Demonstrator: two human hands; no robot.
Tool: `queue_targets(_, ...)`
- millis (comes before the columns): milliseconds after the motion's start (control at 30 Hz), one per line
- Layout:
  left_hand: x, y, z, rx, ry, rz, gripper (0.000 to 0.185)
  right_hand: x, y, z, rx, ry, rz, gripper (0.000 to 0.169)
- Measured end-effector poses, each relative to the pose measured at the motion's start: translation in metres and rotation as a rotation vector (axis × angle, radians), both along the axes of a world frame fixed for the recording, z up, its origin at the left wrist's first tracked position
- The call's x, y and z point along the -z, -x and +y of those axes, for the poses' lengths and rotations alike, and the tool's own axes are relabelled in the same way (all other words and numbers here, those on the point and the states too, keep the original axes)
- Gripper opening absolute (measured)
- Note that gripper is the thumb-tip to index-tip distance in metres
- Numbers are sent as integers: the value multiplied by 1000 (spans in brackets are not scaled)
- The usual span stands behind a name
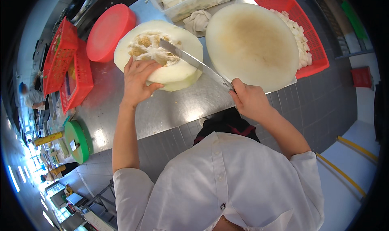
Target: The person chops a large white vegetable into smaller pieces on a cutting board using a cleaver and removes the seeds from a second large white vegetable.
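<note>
A large peeled winter melon piece (185, 70), pale with a seedy, fibrous core, lies cut face up on the stainless steel table (121, 109). My left hand (141, 77) rests on its near left edge, fingers at the seed cavity and thumb on the side. In my right hand (249, 98) is a long kitchen knife (200, 65), gripped by the handle, which my fingers mostly hide. The blade reaches across the melon's right part, its tip over the core. Whether the blade touches the flesh I cannot tell. Right of the melon is a thick round white cutting board (252, 48), stained brown.
Behind the melon stand a plastic tub (197, 3) of melon pulp and a crumpled cloth (197, 21). A red basket (316, 42) holds white chunks. Leftward are a red round board (111, 32), red baskets (77, 76) and a green board (76, 141). A person (33, 97) stands far left.
</note>
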State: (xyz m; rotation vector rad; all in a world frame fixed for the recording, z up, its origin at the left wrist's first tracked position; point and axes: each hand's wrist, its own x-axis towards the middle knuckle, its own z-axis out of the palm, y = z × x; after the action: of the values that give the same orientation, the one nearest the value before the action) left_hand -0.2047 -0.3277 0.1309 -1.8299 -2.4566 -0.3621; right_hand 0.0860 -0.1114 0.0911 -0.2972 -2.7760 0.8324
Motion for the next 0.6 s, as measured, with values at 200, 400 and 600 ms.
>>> queue_targets(200, -1, -3, 3, -16, -19, -21, 60, -11, 1, 6, -26, -6, -28, 22)
queue_targets(400, -2, -2, 5, -10, -17, 3, 60, -19, 4, 7, -42, -34, -46, 20)
queue_targets(600, -1, -3, 5, -12, -12, 11, 59, -43, 8, 14, -109, -41, -204, 25)
